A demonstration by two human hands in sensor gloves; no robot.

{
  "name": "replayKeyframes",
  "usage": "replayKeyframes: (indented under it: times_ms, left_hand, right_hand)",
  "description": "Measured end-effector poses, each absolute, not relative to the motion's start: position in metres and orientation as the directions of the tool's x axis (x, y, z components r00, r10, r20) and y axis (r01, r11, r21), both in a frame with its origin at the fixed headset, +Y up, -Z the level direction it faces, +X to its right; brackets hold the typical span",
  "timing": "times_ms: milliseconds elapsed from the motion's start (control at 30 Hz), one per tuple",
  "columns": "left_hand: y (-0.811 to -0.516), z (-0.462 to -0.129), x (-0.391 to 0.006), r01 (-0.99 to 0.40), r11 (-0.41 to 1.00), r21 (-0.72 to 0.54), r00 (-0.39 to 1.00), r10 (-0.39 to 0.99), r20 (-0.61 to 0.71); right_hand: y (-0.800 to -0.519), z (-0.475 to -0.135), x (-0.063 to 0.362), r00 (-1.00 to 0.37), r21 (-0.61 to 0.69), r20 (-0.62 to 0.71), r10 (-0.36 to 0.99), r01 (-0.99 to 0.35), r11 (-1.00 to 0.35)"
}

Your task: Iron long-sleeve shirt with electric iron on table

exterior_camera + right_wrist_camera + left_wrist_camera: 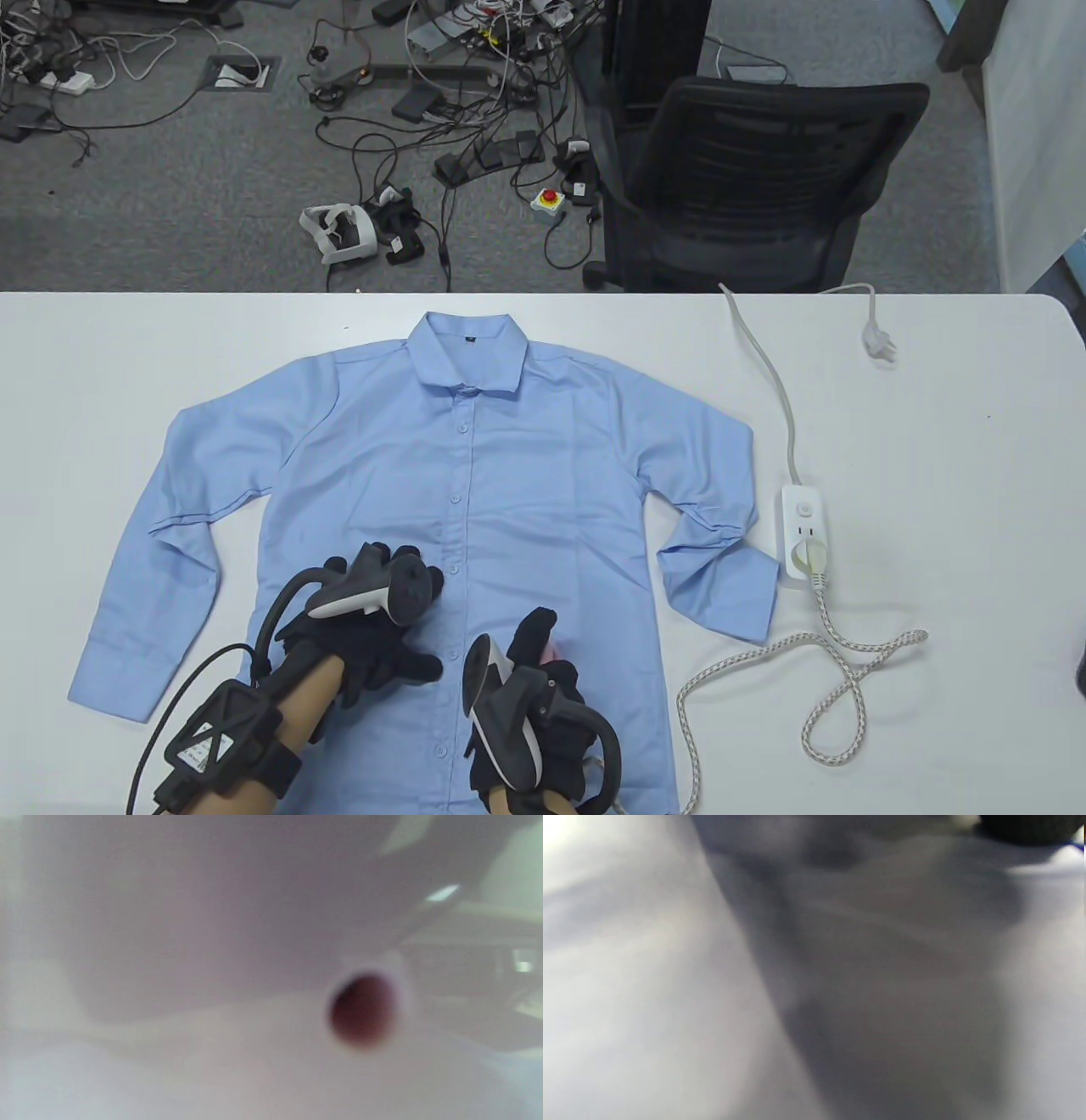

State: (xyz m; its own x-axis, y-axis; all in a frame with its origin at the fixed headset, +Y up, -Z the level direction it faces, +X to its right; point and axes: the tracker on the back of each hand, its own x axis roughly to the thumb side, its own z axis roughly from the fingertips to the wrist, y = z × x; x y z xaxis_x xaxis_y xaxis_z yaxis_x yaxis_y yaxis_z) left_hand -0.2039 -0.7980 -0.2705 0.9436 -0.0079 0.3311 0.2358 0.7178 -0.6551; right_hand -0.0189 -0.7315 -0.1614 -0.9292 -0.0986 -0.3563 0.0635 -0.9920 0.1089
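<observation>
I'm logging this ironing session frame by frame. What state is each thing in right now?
Shirt: buttoned, spread flat, front up, sleeves bent inward.
Iron: almost hidden under the right hand, resting on the shirt.
Iron cord: looped on the table, plugged into the power strip.
Power strip: its own plug lying loose on the table.
Left hand: flat on the shirt.
Right hand: gripping the iron.

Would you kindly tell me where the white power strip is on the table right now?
In the table view, the white power strip lies on the table's right side, just right of the shirt's folded sleeve cuff, with a braided cord plugged into it.
</observation>
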Motion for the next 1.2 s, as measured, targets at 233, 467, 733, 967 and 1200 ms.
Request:
replayKeyframes:
  times_ms: [233, 467, 733, 967, 1200]
  left_hand:
    - [-0.798, -0.271, -0.204, 0.232, 0.718, -0.657, 0.944, -0.004, 0.329]
    - [-0.798, -0.272, -0.204, 0.238, 0.717, -0.656, 0.944, -0.011, 0.331]
    - [-0.798, -0.272, -0.204, 0.235, 0.718, -0.655, 0.945, -0.009, 0.328]
    - [-0.797, -0.272, -0.204, 0.237, 0.719, -0.653, 0.944, -0.012, 0.329]
    - [-0.798, -0.271, -0.204, 0.239, 0.718, -0.653, 0.944, -0.015, 0.329]
  right_hand:
    - [-0.732, -0.164, 0.003, -0.913, 0.104, -0.393, -0.109, 0.074, -0.992]
    - [-0.732, -0.165, 0.022, -0.904, 0.100, -0.411, -0.118, 0.084, -0.991]
    - [-0.732, -0.163, 0.040, -0.890, 0.088, -0.434, -0.139, 0.112, -0.990]
    - [-0.733, -0.165, 0.058, -0.868, 0.095, -0.471, -0.154, 0.124, -0.988]
    - [-0.731, -0.164, 0.062, -0.867, 0.091, -0.472, -0.162, 0.134, -0.987]
